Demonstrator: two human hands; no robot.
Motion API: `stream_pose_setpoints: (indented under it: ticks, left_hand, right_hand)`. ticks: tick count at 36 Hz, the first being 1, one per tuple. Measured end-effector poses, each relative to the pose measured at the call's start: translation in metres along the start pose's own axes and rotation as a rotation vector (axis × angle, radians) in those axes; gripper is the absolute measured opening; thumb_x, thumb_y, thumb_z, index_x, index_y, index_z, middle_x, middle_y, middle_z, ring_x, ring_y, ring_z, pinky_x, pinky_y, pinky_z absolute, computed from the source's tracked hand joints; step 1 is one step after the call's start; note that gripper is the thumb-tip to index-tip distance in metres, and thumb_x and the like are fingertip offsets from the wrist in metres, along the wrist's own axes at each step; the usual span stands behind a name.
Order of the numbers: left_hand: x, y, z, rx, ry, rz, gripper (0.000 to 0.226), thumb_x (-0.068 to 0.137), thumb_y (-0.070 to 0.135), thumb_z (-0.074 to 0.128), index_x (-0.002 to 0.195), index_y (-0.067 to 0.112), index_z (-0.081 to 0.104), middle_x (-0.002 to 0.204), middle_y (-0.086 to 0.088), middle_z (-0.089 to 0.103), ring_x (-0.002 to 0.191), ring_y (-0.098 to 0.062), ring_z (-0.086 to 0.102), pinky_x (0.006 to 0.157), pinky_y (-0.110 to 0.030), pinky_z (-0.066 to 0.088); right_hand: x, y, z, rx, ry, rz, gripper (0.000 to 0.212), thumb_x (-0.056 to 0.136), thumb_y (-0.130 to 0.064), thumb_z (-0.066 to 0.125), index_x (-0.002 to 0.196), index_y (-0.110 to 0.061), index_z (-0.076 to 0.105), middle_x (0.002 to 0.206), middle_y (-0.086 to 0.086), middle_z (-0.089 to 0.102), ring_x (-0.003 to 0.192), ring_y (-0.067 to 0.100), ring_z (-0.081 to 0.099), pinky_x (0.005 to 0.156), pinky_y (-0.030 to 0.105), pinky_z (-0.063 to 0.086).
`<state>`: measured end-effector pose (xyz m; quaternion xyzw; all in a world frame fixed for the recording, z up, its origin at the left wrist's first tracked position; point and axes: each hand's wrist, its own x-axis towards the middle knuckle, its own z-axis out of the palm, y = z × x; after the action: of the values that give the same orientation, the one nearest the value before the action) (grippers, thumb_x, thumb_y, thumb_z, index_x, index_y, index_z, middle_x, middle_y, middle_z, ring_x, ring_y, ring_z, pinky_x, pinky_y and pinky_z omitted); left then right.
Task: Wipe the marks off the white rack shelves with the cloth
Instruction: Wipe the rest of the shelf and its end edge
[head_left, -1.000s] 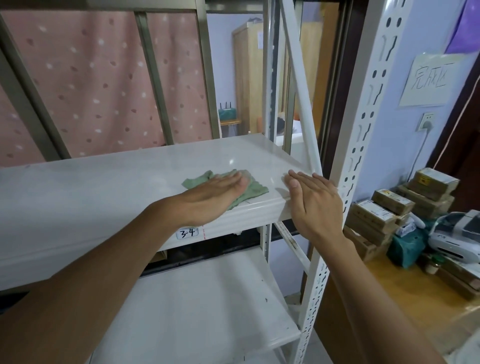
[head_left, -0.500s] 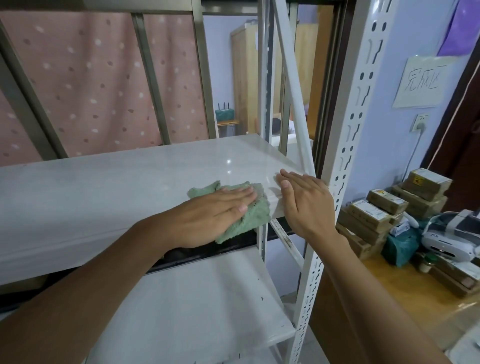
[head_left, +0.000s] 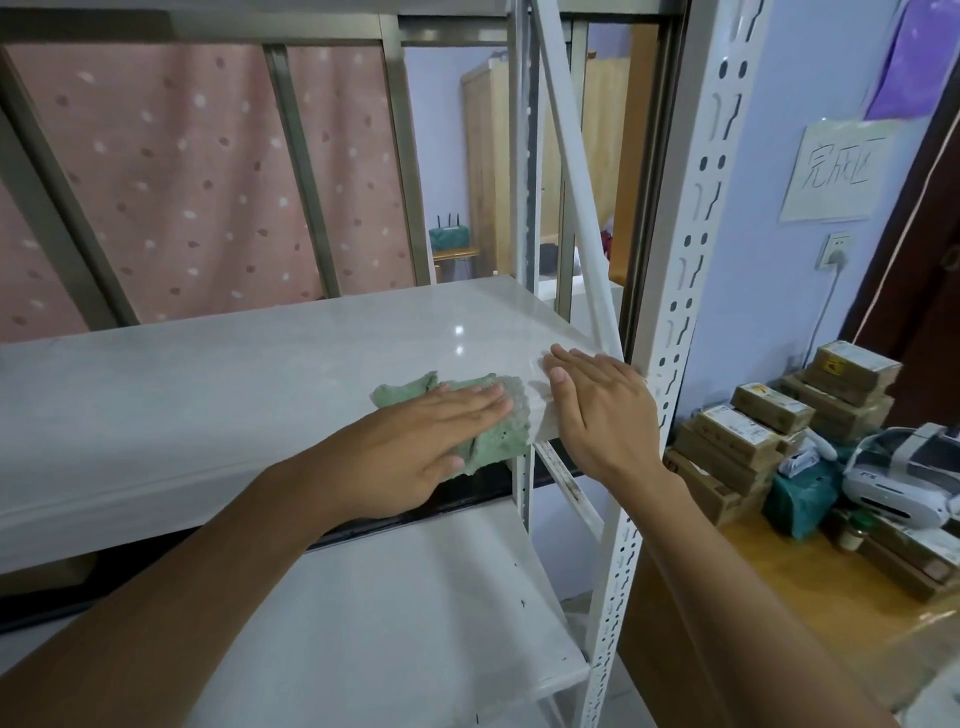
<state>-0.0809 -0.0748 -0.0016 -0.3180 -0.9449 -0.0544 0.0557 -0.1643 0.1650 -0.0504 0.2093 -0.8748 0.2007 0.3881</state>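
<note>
A green cloth (head_left: 498, 434) lies over the front right edge of the upper white shelf (head_left: 260, 374), part of it hanging down the front lip. My left hand (head_left: 415, 447) presses flat on the cloth with fingers together, pointing right. My right hand (head_left: 597, 410) rests palm down on the shelf's front right corner, just right of the cloth, fingers spread and holding nothing. A lower white shelf (head_left: 395, 623) shows small dark specks near its right edge.
A perforated white upright (head_left: 685, 260) stands just right of my right hand, with a diagonal brace (head_left: 576, 182) behind. On the wooden table (head_left: 810, 608) to the right sit stacked cardboard boxes (head_left: 763, 436) and a white device (head_left: 904, 478). A pink curtain hangs behind the rack.
My left hand has slid the cloth from the shelf top toward the front right edge, so it now drapes over the lip. My right hand stayed on the corner.
</note>
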Motion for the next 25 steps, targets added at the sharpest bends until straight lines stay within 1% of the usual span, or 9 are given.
stream_pose_setpoints:
  ticks: [5, 11, 12, 14, 16, 19, 22, 23, 25]
  left_hand:
    - [-0.004, -0.004, 0.008, -0.003, 0.092, 0.09, 0.072, 0.104, 0.001, 0.053, 0.163, 0.028, 0.023, 0.171, 0.015, 0.016, 0.156, 0.007, 0.007, 0.129, -0.021, 0.003]
    - [-0.006, 0.001, 0.007, -0.019, 0.195, 0.127, 0.089, 0.081, -0.029, 0.047, 0.155, 0.02, 0.044, 0.161, 0.011, 0.04, 0.151, 0.006, 0.023, 0.125, -0.014, 0.013]
    - [-0.006, 0.003, 0.006, -0.021, 0.207, 0.128, 0.088, 0.08, -0.029, 0.046, 0.152, 0.02, 0.049, 0.158, 0.011, 0.045, 0.149, 0.005, 0.029, 0.125, -0.014, 0.017]
    - [-0.006, 0.01, 0.005, -0.017, 0.248, 0.151, 0.08, 0.079, -0.025, 0.052, 0.144, 0.022, 0.061, 0.149, 0.01, 0.059, 0.14, 0.0, 0.046, 0.119, -0.023, 0.038]
    - [-0.004, 0.019, 0.005, -0.006, 0.292, 0.165, 0.069, 0.078, -0.022, 0.058, 0.13, 0.022, 0.07, 0.135, 0.008, 0.07, 0.124, -0.011, 0.063, 0.099, -0.037, 0.057]
    - [-0.002, 0.035, 0.006, 0.027, 0.344, 0.147, 0.056, 0.077, -0.019, 0.06, 0.117, 0.019, 0.069, 0.124, 0.005, 0.063, 0.096, -0.02, 0.064, 0.073, -0.038, 0.06]
    - [0.001, 0.047, 0.004, 0.026, 0.375, 0.097, 0.044, 0.087, -0.013, 0.058, 0.12, 0.016, 0.062, 0.126, 0.003, 0.044, 0.094, -0.022, 0.061, 0.071, -0.039, 0.056]
    - [0.002, 0.05, 0.003, 0.015, 0.38, 0.084, 0.041, 0.089, -0.012, 0.059, 0.121, 0.013, 0.06, 0.126, 0.003, 0.04, 0.095, -0.021, 0.059, 0.072, -0.036, 0.055]
    - [0.004, 0.053, 0.0, -0.013, 0.38, 0.039, 0.035, 0.091, -0.007, 0.061, 0.121, 0.011, 0.056, 0.125, 0.006, 0.035, 0.087, -0.015, 0.054, 0.07, -0.032, 0.051]
  right_hand:
    - [-0.001, -0.001, 0.0, 0.031, 0.016, 0.014, 0.053, 0.107, -0.035, 0.023, 0.126, -0.018, 0.07, 0.129, -0.001, 0.068, 0.129, 0.011, 0.057, 0.114, 0.031, 0.033]
    - [0.001, -0.002, -0.005, 0.074, -0.043, 0.04, 0.056, 0.107, -0.04, 0.02, 0.127, -0.022, 0.069, 0.132, -0.005, 0.066, 0.131, 0.007, 0.054, 0.116, 0.031, 0.031]
    - [0.001, -0.003, -0.006, 0.095, -0.062, 0.043, 0.057, 0.107, -0.041, 0.019, 0.128, -0.024, 0.068, 0.133, -0.006, 0.065, 0.132, 0.006, 0.052, 0.117, 0.032, 0.03]
    - [0.001, -0.003, -0.011, 0.169, -0.113, 0.039, 0.054, 0.107, -0.043, 0.02, 0.132, -0.028, 0.065, 0.137, -0.008, 0.062, 0.135, 0.003, 0.048, 0.119, 0.033, 0.027]
    - [-0.001, -0.003, -0.021, 0.302, -0.168, 0.033, 0.047, 0.106, -0.044, 0.026, 0.136, -0.029, 0.06, 0.142, -0.011, 0.058, 0.136, 0.001, 0.045, 0.12, 0.035, 0.026]
    - [-0.007, -0.006, -0.041, 0.494, -0.194, 0.025, 0.045, 0.101, -0.047, 0.045, 0.141, -0.027, 0.056, 0.139, -0.013, 0.058, 0.129, 0.002, 0.049, 0.111, 0.034, 0.039]
    - [-0.017, -0.013, -0.055, 0.56, -0.18, -0.033, 0.053, 0.096, -0.039, 0.064, 0.146, -0.027, 0.049, 0.132, -0.019, 0.062, 0.125, -0.005, 0.052, 0.102, 0.02, 0.045]
    - [-0.019, -0.014, -0.058, 0.591, -0.166, -0.031, 0.055, 0.094, -0.035, 0.068, 0.145, -0.026, 0.05, 0.128, -0.02, 0.065, 0.123, -0.006, 0.055, 0.095, 0.015, 0.049]
    - [-0.023, -0.013, -0.061, 0.62, -0.087, -0.02, 0.044, 0.091, -0.031, 0.069, 0.133, -0.023, 0.062, 0.115, -0.016, 0.072, 0.111, -0.001, 0.064, 0.076, 0.016, 0.057]
